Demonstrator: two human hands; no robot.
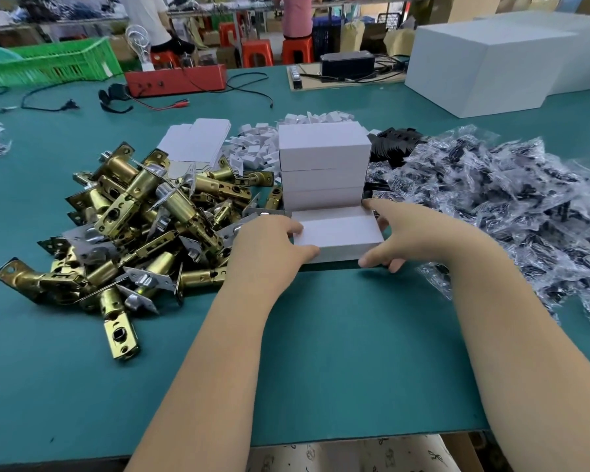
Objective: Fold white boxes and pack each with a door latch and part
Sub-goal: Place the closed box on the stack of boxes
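Both hands, the left hand (280,238) and right hand (394,238), gripped the closed white box (338,235) by its ends, seemingly squaring it against the stack of finished boxes (324,165) between latch pile (140,226) and bagged parts (511,199).

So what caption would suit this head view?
Both hands hold a white box before a stack of boxes, latches left, bagged parts right.

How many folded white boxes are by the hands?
4: three stacked boxes against the far side of the box that the left hand and right hand hold on the table. Others may hide behind.
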